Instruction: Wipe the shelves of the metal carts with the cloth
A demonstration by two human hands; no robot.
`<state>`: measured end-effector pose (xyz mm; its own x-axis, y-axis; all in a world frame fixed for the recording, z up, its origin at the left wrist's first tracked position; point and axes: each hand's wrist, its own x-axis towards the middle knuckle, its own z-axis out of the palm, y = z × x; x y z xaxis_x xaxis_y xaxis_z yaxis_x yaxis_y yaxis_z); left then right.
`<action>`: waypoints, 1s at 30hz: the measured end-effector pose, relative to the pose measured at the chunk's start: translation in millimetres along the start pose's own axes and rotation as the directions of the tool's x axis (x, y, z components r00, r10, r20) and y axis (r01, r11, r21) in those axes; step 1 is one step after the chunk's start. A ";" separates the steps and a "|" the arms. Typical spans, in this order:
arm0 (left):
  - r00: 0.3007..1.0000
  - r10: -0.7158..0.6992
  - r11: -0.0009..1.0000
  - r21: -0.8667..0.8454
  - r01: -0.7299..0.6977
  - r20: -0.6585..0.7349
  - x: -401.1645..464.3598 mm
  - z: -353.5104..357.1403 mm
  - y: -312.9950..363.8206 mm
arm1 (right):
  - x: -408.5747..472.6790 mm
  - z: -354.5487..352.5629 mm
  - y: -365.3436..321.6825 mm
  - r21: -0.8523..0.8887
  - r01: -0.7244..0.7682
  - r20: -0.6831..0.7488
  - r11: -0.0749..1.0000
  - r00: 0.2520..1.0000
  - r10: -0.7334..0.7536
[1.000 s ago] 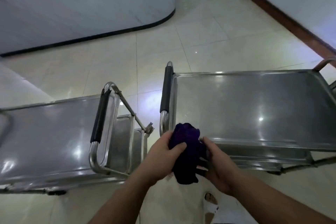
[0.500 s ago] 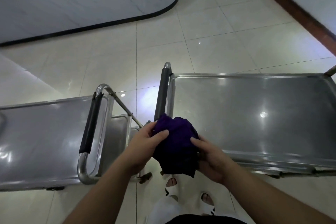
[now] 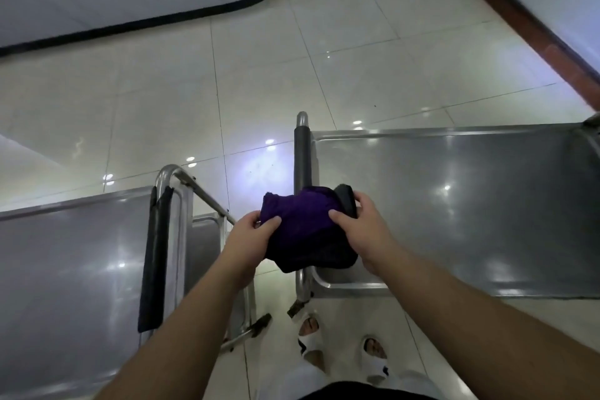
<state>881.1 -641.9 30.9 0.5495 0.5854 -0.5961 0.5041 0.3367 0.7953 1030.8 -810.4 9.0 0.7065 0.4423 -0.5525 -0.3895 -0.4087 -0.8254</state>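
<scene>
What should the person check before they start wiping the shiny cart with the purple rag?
1. Purple cloth held in both hands: ok; left hand and right hand each have a grip on it.
2. Cloth folded into a pad: cannot tell; it looks bunched.
3. Right steel cart's top shelf free of items: ok in the visible part.
4. Cloth touching the shelf: not ok; it is over the black handle end.
5. Left steel cart top shelf free: ok where visible.
6. Cloth damp: cannot tell.
</scene>
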 end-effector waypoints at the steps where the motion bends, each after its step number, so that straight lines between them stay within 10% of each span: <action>1: 1.000 -0.017 0.999 0.030 0.018 -0.006 8.0 -1.4 -4.5 | 4.9 4.3 1.3 -0.006 -0.016 -0.019 1.000 1.000 0.016; 7: 0.988 -0.155 0.980 0.123 0.156 -0.013 33.3 -6.7 -30.8 | 16.5 12.6 22.3 -0.198 -0.219 0.050 0.955 0.971 0.233; 11: 0.992 -0.019 0.969 0.243 0.050 -0.128 32.9 -4.3 -36.7 | 6.2 21.3 19.4 -0.423 -0.084 -0.204 0.902 0.979 -0.005; 14: 0.992 0.070 0.975 0.216 -0.046 -0.102 29.7 0.1 -37.5 | -0.6 34.1 13.4 -0.383 0.062 -0.112 0.922 0.987 -0.113; 23: 0.994 -0.025 0.980 0.201 0.003 0.105 31.7 11.6 -42.2 | -13.8 45.6 8.4 -0.204 -0.112 0.159 0.973 0.976 0.146; 30: 0.998 0.051 0.951 0.303 -0.062 0.045 23.7 6.8 -39.0 | -26.8 27.9 2.0 -0.276 -0.068 0.091 0.959 0.991 0.097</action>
